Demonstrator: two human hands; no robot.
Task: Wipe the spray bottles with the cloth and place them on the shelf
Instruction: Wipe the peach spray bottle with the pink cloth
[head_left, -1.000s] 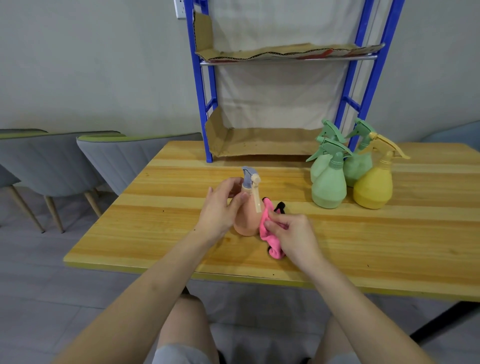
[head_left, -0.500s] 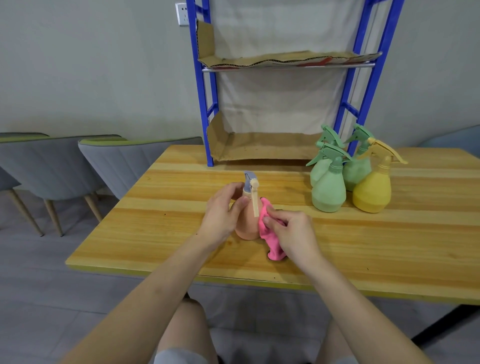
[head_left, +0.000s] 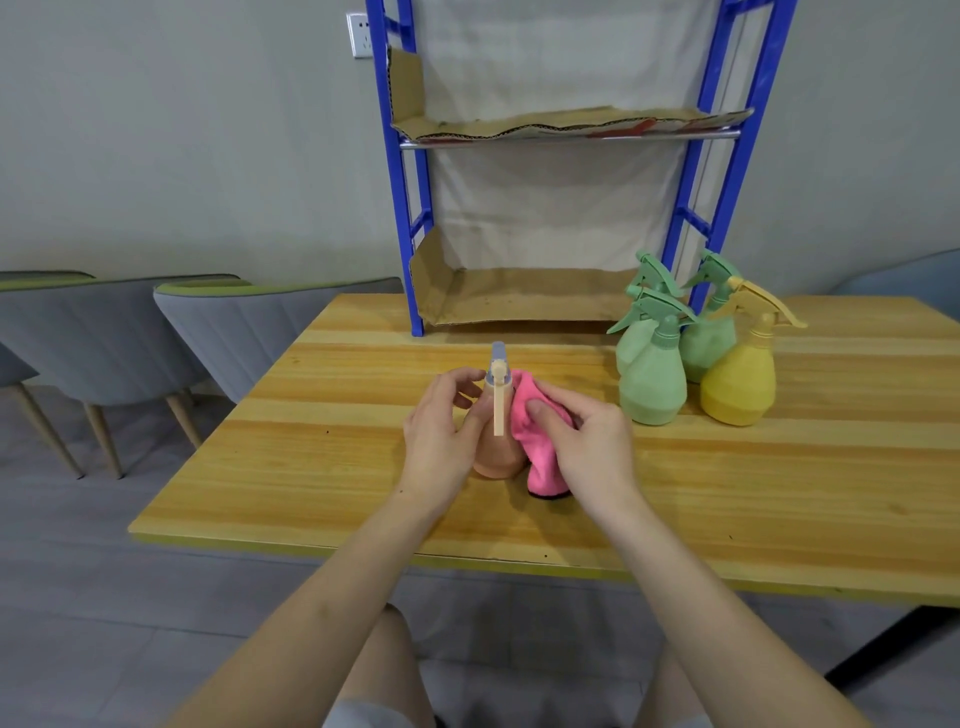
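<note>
An orange spray bottle (head_left: 496, 452) with a grey-blue nozzle stands upright on the wooden table (head_left: 311, 467), its trigger facing me. My left hand (head_left: 441, 431) grips its left side, fingers curled round the neck and body. My right hand (head_left: 582, 447) holds a pink cloth (head_left: 535, 441) and presses it against the bottle's right side near the neck. Three green spray bottles (head_left: 652, 379) and a yellow one (head_left: 740, 384) stand grouped at the right. The blue shelf (head_left: 691, 218), lined with cardboard, stands at the table's far edge.
Two grey chairs (head_left: 223, 332) with green trim stand left of the table. The shelf's lower cardboard tray (head_left: 519, 299) and upper board (head_left: 571, 124) hold nothing. A wall socket (head_left: 358, 35) is at the upper left of the shelf.
The cloth in my right hand has moved up the bottle's right side toward the neck. My left hand keeps its grip on the bottle, which now faces me squarely.
</note>
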